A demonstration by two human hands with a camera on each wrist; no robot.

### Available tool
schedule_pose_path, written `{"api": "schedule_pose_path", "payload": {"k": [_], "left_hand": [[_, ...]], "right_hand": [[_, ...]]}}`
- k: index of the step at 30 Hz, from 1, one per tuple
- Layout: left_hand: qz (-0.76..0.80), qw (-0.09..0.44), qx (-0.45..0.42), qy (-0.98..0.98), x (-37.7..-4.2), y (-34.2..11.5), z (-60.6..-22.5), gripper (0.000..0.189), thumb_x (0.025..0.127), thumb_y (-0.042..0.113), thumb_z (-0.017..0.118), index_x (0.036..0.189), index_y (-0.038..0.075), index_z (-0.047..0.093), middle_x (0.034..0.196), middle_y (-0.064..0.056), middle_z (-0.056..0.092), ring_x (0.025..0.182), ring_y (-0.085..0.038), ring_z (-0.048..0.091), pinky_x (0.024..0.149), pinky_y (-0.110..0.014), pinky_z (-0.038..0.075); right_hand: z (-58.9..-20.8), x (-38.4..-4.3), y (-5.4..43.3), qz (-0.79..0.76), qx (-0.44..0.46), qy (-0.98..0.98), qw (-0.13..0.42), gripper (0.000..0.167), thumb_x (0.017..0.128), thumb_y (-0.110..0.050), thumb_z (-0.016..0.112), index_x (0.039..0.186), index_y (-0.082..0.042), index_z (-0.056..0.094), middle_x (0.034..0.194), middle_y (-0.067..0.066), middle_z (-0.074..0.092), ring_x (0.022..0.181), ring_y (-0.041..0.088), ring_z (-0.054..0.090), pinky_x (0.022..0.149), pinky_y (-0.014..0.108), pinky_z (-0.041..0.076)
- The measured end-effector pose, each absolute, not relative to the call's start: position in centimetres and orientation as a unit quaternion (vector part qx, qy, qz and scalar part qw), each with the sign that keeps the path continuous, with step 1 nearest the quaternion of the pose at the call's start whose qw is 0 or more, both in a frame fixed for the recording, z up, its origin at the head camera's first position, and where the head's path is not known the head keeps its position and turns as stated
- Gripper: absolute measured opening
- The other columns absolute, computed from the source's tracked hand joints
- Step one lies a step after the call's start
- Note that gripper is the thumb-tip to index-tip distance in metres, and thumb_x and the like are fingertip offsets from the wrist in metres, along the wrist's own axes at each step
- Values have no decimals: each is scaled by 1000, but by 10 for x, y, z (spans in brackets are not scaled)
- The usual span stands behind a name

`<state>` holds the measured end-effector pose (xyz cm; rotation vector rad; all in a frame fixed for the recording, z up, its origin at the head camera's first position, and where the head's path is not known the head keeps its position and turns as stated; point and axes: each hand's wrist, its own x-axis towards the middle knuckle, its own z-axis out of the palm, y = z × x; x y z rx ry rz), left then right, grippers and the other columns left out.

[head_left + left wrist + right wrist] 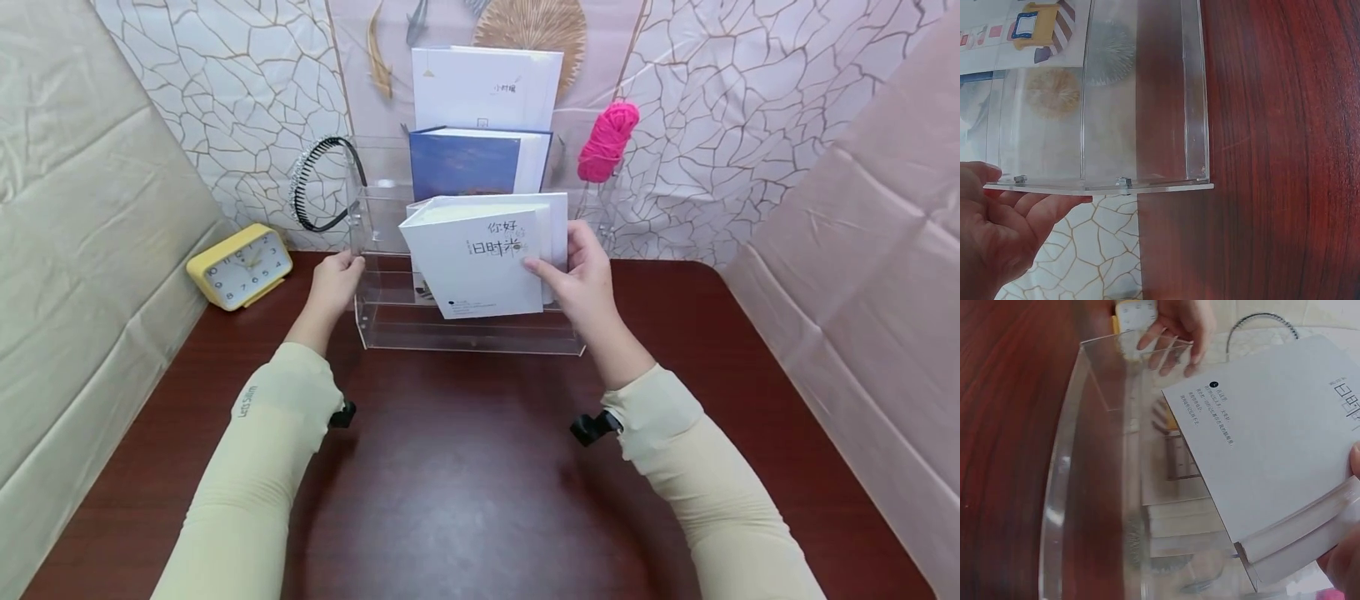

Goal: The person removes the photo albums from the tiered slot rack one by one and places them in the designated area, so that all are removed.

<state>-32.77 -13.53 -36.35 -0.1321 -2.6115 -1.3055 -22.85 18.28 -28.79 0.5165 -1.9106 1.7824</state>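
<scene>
My right hand (591, 282) pinches a white hardcover book (480, 279) with dark Chinese lettering by its right edge, thumb on the front cover. The book is tilted, its cover slightly apart from the pages, in front of the lower tiers of a clear acrylic tiered rack (472, 340). At the rack's left side panel, my left hand (333, 287) grips the edge, with the thumb on one face and fingers on the other in the left wrist view. Behind the held book, the right wrist view shows another book (1182, 512) standing in the rack.
A blue-covered book (465, 158) and a white book (480, 83) stand in the upper tiers. A black toothed headband (302, 187) hangs on the rack's left, pink yarn (609, 142) sits at its right. A yellow alarm clock (240, 265) stands left on the dark wooden table (465, 467).
</scene>
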Motion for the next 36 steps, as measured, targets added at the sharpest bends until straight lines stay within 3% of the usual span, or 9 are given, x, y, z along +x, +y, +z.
{"api": "schedule_pose_path", "payload": {"k": [7,11,21,28,36], "left_hand": [[-451,95,-33,-887,-325,-137,-364,27,96,19,43,83,-1,56,62,-4,44,65,-23,48,57,-28,42],[-460,82,-30,-884,-325,-138,-363,29,96,20,43,88,-4,57,62,-3,44,60,-19,51,50,-26,46],[-460,78,-32,-884,-327,-137,-363,30,97,22,42,85,-2,55,63,-4,45,64,-20,52,52,-26,47],[-464,72,-34,-882,-327,-138,-361,29,97,23,41,84,0,54,62,-3,42,64,-21,51,52,-27,47],[-487,52,-27,-872,-327,-137,-360,31,97,24,40,89,-3,53,67,-6,43,64,-25,58,50,-35,53]], "right_hand": [[-281,-234,195,686,175,-654,266,35,75,11,71,101,-4,53,98,12,67,89,23,64,73,31,52],[-266,-230,201,722,174,-606,286,36,74,16,69,101,-3,54,100,15,66,91,26,63,74,31,52],[-231,-232,224,800,154,-467,343,40,70,19,70,102,2,52,101,23,64,91,31,63,72,35,52],[-223,-234,248,864,87,-347,356,45,67,17,73,105,2,52,110,24,60,90,33,62,69,38,53],[-235,-236,285,904,33,-245,349,43,75,13,66,113,-2,52,116,19,59,85,34,63,64,41,51]]}}
